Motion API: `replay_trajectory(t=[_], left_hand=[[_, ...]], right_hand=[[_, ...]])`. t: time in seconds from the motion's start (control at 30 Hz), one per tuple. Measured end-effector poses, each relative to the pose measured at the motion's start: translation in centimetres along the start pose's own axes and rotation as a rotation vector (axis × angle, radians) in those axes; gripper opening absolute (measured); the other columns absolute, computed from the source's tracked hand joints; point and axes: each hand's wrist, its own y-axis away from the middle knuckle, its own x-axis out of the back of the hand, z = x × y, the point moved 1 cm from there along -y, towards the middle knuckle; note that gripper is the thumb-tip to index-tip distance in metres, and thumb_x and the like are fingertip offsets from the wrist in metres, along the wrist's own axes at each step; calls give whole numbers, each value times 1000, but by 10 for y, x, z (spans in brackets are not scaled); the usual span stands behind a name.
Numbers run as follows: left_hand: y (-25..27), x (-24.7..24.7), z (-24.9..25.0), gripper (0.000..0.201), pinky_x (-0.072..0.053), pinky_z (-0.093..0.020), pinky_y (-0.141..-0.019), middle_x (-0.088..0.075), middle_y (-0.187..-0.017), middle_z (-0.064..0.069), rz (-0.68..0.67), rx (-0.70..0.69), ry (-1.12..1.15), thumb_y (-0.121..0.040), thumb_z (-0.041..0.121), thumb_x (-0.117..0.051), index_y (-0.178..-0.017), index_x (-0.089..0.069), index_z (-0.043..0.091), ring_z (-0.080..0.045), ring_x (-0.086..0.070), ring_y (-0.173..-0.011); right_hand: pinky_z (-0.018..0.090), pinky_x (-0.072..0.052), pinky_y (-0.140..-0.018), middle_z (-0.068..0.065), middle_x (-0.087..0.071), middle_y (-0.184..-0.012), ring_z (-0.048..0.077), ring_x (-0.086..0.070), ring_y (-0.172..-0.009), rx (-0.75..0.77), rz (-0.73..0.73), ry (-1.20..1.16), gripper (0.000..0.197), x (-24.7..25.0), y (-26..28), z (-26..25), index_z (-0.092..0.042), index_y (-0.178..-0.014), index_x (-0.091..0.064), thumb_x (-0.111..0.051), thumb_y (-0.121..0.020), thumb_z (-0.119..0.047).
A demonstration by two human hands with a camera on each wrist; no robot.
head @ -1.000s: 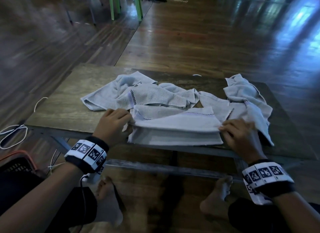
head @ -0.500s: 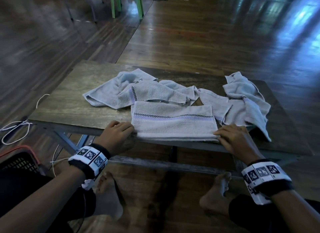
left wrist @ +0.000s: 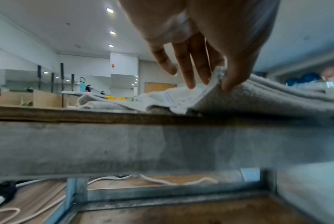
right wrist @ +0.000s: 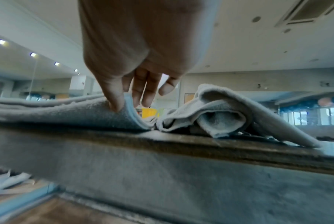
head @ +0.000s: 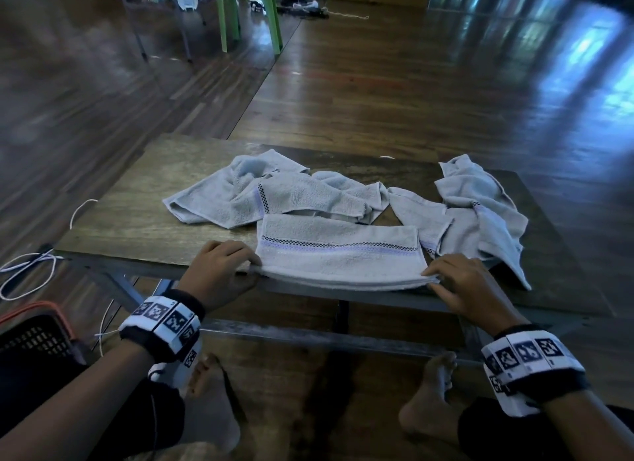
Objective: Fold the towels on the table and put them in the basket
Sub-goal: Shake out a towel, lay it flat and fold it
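A grey folded towel (head: 339, 255) with a checked purple stripe lies at the near edge of the wooden table (head: 137, 220). My left hand (head: 223, 268) pinches its near left corner. In the left wrist view the thumb is under the layered edge of the towel (left wrist: 268, 97) and the fingers (left wrist: 189, 72) are on top. My right hand (head: 459, 282) pinches the near right corner, with its thumb (right wrist: 114, 98) beneath the towel (right wrist: 66, 112). The black basket (head: 31, 327) with an orange rim stands on the floor at the lower left.
Two crumpled grey towels lie behind the folded one, one on the left (head: 240, 193) and one on the right (head: 480, 213), which hangs over the near edge. White cables (head: 27, 272) trail on the floor to the left. A green chair (head: 250, 14) stands far back.
The towel's far half has come over onto the near half and now lies flat. Both hands drew back to its near corners at the table edge.
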Motion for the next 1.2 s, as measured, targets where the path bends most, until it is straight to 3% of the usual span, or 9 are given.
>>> replay_trajectory(t=[0.1, 0.23, 0.37, 0.47, 0.53, 0.63, 0.8, 1.03, 1.2], left_hand=[[-10, 31, 7, 24, -42, -20, -71, -65, -81, 16, 70, 20, 249, -75, 39, -58, -83, -65, 18, -4, -59, -76], [-20, 72, 11, 26, -42, -7, -71, -66, -90, 8, 155, 101, 500, -73, 42, -61, -84, -65, 18, 1, -60, -78], [-28, 84, 1, 29, -48, -12, -72, -68, -93, 9, 1, 125, 586, -77, 46, -55, -90, -66, 23, -2, -62, -81], [-35, 65, -10, 40, -45, -11, -70, -66, -90, 12, -153, 141, 485, -78, 53, -47, -91, -66, 19, -3, -61, -82], [-40, 49, -20, 42, -46, -16, -72, -67, -82, 10, -186, 157, 403, -78, 56, -42, -91, -63, 21, -5, -60, -83], [-51, 31, -30, 22, -49, -32, -74, -63, -82, 5, -216, 222, 324, -82, 50, -39, -85, -53, 33, -12, -59, -77], [-72, 13, -31, 16, -42, -38, -76, -54, -80, 2, -204, 317, 160, -96, 26, -38, -84, -45, 21, -22, -50, -75], [-79, -10, -14, 22, -32, -42, -95, -54, -115, -5, -238, 395, -96, -94, 25, -40, -111, -51, 16, -25, -49, -110], [-69, -25, 38, 48, -29, -41, -100, -54, -126, -2, -156, 214, -28, -84, 35, -27, -120, -53, 19, -22, -49, -119]], right_hand=[[32, -47, -81, -7, -64, -95, 9, -58, -91, -56, 85, -223, 25, 24, -7, -2, -20, -97, -65, -74, -75, -15], [9, -42, -75, -17, -62, -95, -1, -55, -86, -164, 226, -506, 19, 64, -16, -13, -30, -92, -60, -54, -77, -40], [13, -42, -73, -14, -65, -91, 0, -57, -82, -252, 102, -595, 18, 74, -25, -10, -25, -90, -64, -54, -80, -36], [28, -45, -81, -10, -65, -94, 7, -59, -89, -345, -180, -481, 7, 56, -39, -2, -33, -90, -64, -57, -88, -32], [24, -44, -79, -6, -65, -96, 9, -58, -91, -379, -275, -431, 10, 44, -49, -3, -34, -88, -62, -58, -90, -25], [25, -43, -81, -2, -65, -98, 12, -58, -93, -382, -269, -386, 10, 33, -65, -3, -29, -92, -61, -57, -91, -20], [52, -37, -99, -5, -65, -94, 16, -57, -94, -429, -216, -283, 8, 17, -80, 14, -33, -92, -60, -55, -92, -27], [43, -28, -96, 0, -58, -115, 23, -47, -113, -489, -308, 15, 19, -3, -84, 7, -31, -108, -54, -45, -92, -28], [39, -38, -93, 4, -52, -125, 21, -47, -112, -234, -157, 137, 41, -20, -81, -50, -18, -129, -45, -40, -90, -29]])
